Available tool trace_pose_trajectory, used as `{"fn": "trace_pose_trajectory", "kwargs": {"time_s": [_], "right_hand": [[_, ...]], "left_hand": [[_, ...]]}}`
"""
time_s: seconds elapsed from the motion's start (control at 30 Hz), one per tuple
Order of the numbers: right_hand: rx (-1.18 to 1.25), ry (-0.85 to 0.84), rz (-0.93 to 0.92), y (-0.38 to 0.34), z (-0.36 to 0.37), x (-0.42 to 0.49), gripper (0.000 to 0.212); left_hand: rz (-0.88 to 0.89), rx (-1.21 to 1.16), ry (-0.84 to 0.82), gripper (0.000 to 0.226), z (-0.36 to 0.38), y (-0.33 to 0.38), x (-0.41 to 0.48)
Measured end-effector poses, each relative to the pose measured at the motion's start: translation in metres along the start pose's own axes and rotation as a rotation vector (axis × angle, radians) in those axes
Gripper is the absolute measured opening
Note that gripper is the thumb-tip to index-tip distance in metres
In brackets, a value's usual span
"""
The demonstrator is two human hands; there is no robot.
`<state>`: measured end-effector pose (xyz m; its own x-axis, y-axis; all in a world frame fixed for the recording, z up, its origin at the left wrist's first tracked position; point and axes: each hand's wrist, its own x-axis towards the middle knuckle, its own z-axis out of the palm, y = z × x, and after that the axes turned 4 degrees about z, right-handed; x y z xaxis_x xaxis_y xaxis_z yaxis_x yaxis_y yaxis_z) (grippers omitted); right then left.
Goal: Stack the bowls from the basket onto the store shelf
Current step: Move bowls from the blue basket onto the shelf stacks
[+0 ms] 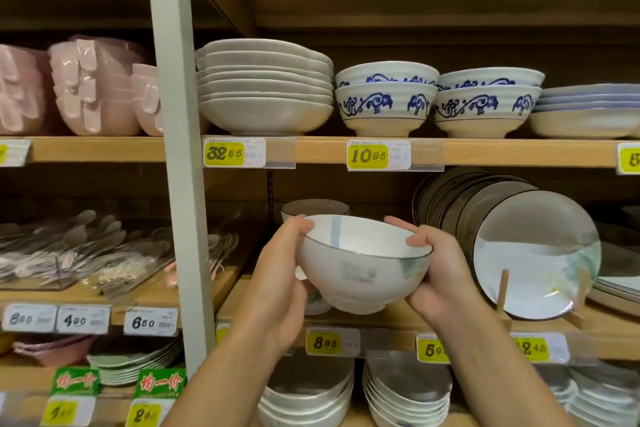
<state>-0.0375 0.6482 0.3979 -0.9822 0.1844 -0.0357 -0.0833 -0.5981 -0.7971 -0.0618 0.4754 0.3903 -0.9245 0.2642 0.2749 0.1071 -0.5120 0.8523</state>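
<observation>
A white bowl (360,263) with a thin dark rim and a faint green mark hangs in front of the middle wooden shelf (391,319). My left hand (277,284) grips its left side, thumb on the rim. My right hand (440,270) grips its right side, thumb over the rim. Behind it, a similar bowl (313,209) stands further back on that shelf. The basket is out of view.
A row of dark-rimmed plates (512,236) stands on edge at the right in a wooden rack. A grey upright post (183,184) rises at the left. Blue-patterned bowls (386,100) and white dishes (263,87) fill the shelf above; more bowl stacks (308,395) sit below.
</observation>
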Motion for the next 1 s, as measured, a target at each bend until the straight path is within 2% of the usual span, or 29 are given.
{"fn": "trace_pose_trajectory", "kwargs": {"time_s": [0.07, 0.13, 0.2, 0.27, 0.33, 0.4, 0.43, 0.53, 0.6, 0.67, 0.73, 0.83, 0.9, 1.0], "right_hand": [[-0.048, -0.135, 0.195, -0.010, 0.005, 0.002, 0.062], [-0.163, -0.232, 0.276, -0.014, 0.014, 0.000, 0.052], [-0.261, -0.308, 0.253, -0.014, 0.016, 0.003, 0.054], [-0.312, -0.329, 0.175, -0.014, 0.016, 0.004, 0.057], [-0.330, -0.279, 0.118, -0.012, 0.020, -0.003, 0.048], [-0.205, -0.197, 0.132, -0.009, 0.024, -0.001, 0.017], [-0.138, -0.118, 0.102, -0.005, 0.022, 0.002, 0.017], [-0.035, 0.038, -0.147, 0.017, 0.006, -0.005, 0.030], [-0.098, -0.014, -0.320, 0.040, 0.003, -0.019, 0.043], [-0.230, -0.006, -0.380, 0.061, 0.016, -0.027, 0.063], [-0.267, 0.085, -0.390, 0.070, 0.026, -0.018, 0.067], [-0.065, 0.157, -0.307, 0.057, 0.031, -0.011, 0.050], [0.050, 0.165, -0.241, 0.045, 0.026, -0.008, 0.040], [0.042, 0.134, -0.175, 0.036, 0.020, -0.007, 0.034]], "left_hand": [[-0.162, -0.030, -0.068, 0.036, -0.004, 0.008, 0.004], [-0.276, -0.065, -0.125, 0.037, -0.005, 0.010, 0.006], [-0.293, -0.106, -0.142, 0.038, -0.006, 0.006, 0.005], [-0.264, -0.149, -0.090, 0.044, -0.006, 0.001, 0.002], [-0.235, -0.162, -0.055, 0.040, -0.004, -0.001, 0.001], [-0.210, -0.176, -0.005, 0.035, -0.002, 0.001, 0.000], [-0.190, -0.181, 0.034, 0.032, -0.002, 0.002, 0.000], [-0.103, -0.173, 0.182, 0.028, 0.000, 0.004, 0.000], [-0.039, -0.177, 0.253, 0.028, 0.003, 0.006, 0.000], [0.011, -0.172, 0.262, 0.024, 0.007, 0.002, -0.002], [0.023, -0.120, 0.214, 0.023, 0.008, -0.006, -0.008], [0.055, -0.007, 0.121, 0.036, -0.002, -0.014, -0.016], [0.085, 0.027, 0.101, 0.037, -0.011, -0.013, -0.015], [0.101, 0.121, 0.019, 0.033, -0.019, -0.008, -0.012]]}}
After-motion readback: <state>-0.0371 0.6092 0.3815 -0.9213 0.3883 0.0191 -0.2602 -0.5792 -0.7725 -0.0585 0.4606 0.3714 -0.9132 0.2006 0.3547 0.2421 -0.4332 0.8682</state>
